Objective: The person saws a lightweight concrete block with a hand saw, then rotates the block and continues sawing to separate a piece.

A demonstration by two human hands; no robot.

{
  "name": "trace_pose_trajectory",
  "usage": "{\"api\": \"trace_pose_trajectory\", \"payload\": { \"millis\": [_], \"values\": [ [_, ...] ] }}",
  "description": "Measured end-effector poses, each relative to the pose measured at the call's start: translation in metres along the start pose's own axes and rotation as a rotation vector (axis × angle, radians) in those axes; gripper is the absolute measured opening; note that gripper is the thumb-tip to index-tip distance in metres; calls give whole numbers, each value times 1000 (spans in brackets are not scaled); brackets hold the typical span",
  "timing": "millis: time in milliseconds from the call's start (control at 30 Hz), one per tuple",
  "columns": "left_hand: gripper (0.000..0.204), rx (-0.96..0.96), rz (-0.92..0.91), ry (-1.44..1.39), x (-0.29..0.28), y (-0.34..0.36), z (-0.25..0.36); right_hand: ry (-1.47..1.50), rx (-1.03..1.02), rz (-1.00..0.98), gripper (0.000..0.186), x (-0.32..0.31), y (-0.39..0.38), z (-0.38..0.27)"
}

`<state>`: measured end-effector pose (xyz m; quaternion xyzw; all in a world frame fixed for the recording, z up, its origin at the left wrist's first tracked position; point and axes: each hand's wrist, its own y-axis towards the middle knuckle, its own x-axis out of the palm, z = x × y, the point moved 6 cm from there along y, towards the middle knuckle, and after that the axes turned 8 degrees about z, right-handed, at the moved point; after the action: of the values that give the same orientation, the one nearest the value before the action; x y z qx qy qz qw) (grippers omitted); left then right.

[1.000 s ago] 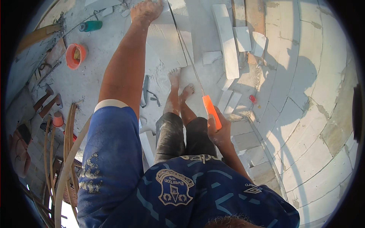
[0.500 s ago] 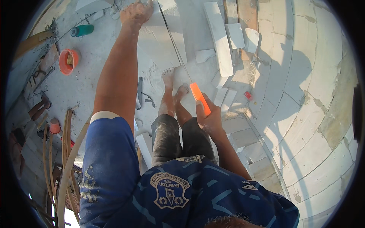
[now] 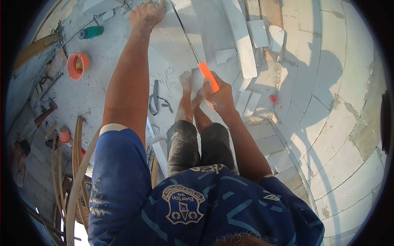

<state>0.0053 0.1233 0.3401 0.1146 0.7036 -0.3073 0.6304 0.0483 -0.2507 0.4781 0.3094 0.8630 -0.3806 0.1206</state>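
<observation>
My left hand (image 3: 147, 15) presses down on a large pale block (image 3: 174, 43) at the far middle, its fingers spread and partly cut off by the upper edge of the view. In my right hand (image 3: 219, 96) is the orange handle of a handsaw (image 3: 208, 77), fingers wrapped round it. The thin dark saw blade runs away from me across the block, and its far end lies beyond the view. My bare feet stand on the dusty floor just short of the block.
Cut white blocks (image 3: 242, 45) lie right of the saw, before a curving block wall (image 3: 328, 135). On the left are a teal bottle (image 3: 91, 32), an orange bucket (image 3: 85, 61) and bent wooden poles (image 3: 76, 164). A dark strap (image 3: 155, 98) lies near my feet. Another person's leg (image 3: 43, 117) shows far left.
My right hand has pushed the saw away from me, so its handle is now closer to the block. The left hand stays on the block.
</observation>
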Motion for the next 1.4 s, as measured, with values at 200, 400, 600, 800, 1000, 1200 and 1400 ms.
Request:
{"api": "trace_pose_trajectory", "payload": {
  "millis": [200,400,600,800,1000,1200,1400],
  "values": [
    [64,14,169,-187,8,15,-16,-31,48,-27,43,8,14,-5],
    [80,-153,9,-164,4,12,-14,1,-139,134,34,-22,-48,18],
    [68,11,193,-114,13,19,-22,-115,-58,18,30,20,52,-32],
    [71,-45,257,-32,3,19,-15,47,-113,98,37,-29,-53,10],
    [69,-56,190,-121,20,25,-40,-171,48,-159,44,23,71,-39],
    [67,212,375,231,33,28,-32,47,-164,103,36,-25,-48,-1],
    [71,-117,95,-105,2,2,-18,-174,5,-66,35,24,59,-35]
  ]
}}
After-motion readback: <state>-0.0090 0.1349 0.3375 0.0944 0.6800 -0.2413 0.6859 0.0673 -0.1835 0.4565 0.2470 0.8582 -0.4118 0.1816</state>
